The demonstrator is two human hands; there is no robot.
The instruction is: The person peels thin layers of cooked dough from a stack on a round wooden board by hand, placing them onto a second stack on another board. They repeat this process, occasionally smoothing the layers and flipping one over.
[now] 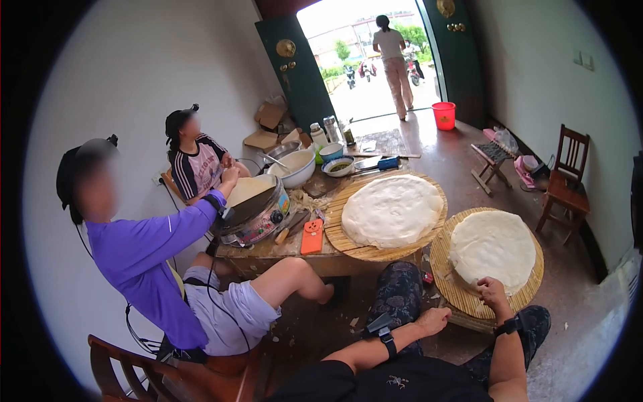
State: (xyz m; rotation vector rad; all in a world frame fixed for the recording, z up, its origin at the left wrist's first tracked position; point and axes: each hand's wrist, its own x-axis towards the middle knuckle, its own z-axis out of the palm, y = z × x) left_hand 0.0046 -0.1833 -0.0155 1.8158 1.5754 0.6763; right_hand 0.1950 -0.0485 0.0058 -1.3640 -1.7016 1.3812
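Head view: nearer flatbread [494, 246] lies beyond curled left hand [434, 321], its edge perhaps pinched by right hand [493, 295].

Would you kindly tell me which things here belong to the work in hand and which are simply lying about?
Seemingly part of the work:
near flatbread, at the right hand
woven mat beneath it
farther flatbread
griddle

Apparently just lying about:
orange phone
red bucket
wooden chair
cardboard box
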